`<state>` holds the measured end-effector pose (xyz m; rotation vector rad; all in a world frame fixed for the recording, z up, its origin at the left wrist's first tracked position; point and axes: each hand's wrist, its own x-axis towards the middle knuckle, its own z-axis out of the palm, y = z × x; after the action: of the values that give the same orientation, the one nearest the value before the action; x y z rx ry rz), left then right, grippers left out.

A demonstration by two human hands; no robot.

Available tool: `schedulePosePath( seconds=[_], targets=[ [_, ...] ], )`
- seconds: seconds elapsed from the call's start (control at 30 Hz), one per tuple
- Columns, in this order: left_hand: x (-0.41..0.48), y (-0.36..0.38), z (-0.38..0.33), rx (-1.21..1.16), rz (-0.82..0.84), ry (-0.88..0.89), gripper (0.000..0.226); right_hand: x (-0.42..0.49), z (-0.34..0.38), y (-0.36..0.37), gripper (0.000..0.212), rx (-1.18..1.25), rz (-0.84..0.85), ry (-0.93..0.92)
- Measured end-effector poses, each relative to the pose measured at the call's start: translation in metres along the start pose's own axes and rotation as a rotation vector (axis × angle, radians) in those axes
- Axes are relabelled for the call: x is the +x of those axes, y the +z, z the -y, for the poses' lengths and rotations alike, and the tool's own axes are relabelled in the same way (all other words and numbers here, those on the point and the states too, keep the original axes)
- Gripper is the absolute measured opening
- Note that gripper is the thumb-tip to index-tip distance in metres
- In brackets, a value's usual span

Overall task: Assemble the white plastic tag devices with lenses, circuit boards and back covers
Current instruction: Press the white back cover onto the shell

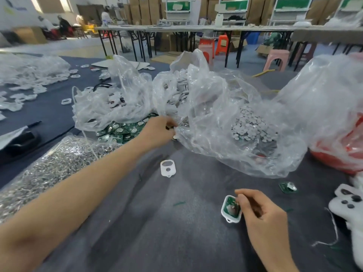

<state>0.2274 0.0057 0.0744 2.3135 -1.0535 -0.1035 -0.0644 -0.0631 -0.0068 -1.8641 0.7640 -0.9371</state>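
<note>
Right hand [261, 218] around rounded white plastic shell [223, 210], green board [228, 204] inside

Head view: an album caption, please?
Left hand reaches to a clear bag; right hand holds a white shell with green board inside.

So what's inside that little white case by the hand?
A green circuit board with a round silvery part sits in the white tag case. The right hand holds it, fingers covering the right edge, and whatever lies under the board is hidden.
</note>
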Motion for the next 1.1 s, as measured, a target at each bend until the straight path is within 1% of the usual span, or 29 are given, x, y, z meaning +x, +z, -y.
schedulePosePath(
  seconds=[0.03,0.1,0.2,0.27,0.37,0.43,0.5,0.57,0.6,0.63,0.67,0.77,0.8,0.87,0.93,1.0,1.03,1.1],
  targets=[
    [0.022,-0.002,-0.004,0.004,-0.052,0.018,0.03,0.001,-0.001,0.001,0.029,-0.044,-0.016,-0.017],
    [0.067,-0.001,-0.011,0.074,-0.058,0.023,0.033,0.002,-0.002,0.004,0.029,-0.126,-0.053,-0.074],
    [0.123,0.01,-0.008,0.219,-0.029,0.008,0.027,0.004,-0.002,0.008,0.014,-0.237,-0.101,-0.193],
    [0.15,0.017,0.004,0.311,-0.059,-0.005,0.024,0.007,0.001,0.01,0.009,-0.281,-0.115,-0.238],
    [0.174,0.024,0.017,0.525,-0.093,-0.063,0.024,0.01,0.004,0.017,0.012,-0.313,-0.147,-0.27],
    [0.186,0.03,0.022,0.652,-0.142,-0.056,0.022,0.012,0.005,0.02,0.015,-0.317,-0.155,-0.284],
    [0.193,0.031,0.027,0.678,-0.218,-0.037,0.022,0.015,0.006,0.02,0.02,-0.334,-0.146,-0.292],
    [0.192,0.023,0.028,0.551,-0.344,-0.038,0.026,0.016,0.005,0.019,0.018,-0.359,-0.145,-0.294],
    [0.189,0.017,0.027,0.442,-0.423,-0.031,0.028,0.016,0.003,0.019,0.013,-0.374,-0.147,-0.301],
    [0.182,0.011,0.024,0.301,-0.498,-0.025,0.029,0.015,0.001,0.019,0.008,-0.38,-0.149,-0.305],
    [0.173,0.005,0.02,0.136,-0.548,-0.019,0.028,0.015,-0.001,0.018,0.009,-0.38,-0.151,-0.305],
    [0.121,-0.005,0.002,-0.427,-0.577,0.001,0.02,0.014,-0.004,0.018,0.008,-0.348,-0.125,-0.337],
    [0.094,-0.005,-0.004,-0.586,-0.557,-0.002,0.016,0.014,-0.005,0.018,0.01,-0.345,-0.108,-0.348],
    [0.033,0.002,-0.011,-0.739,-0.483,-0.024,0.012,0.014,-0.007,0.017,0.018,-0.351,-0.063,-0.39],
    [-0.03,0.017,-0.015,-0.778,-0.361,-0.051,0.02,0.013,-0.008,0.016,0.027,-0.314,-0.009,-0.394],
    [-0.088,0.031,-0.023,-0.781,-0.197,-0.046,0.023,0.009,-0.005,0.014,0.033,-0.18,0.047,-0.298],
    [-0.108,0.038,-0.029,-0.804,-0.132,-0.035,0.025,0.007,-0.003,0.012,0.031,-0.126,0.063,-0.257],
    [-0.133,0.052,-0.043,-0.857,-0.031,-0.017,0.028,0.002,0.003,0.007,0.019,-0.076,0.056,-0.255]
  ],
)
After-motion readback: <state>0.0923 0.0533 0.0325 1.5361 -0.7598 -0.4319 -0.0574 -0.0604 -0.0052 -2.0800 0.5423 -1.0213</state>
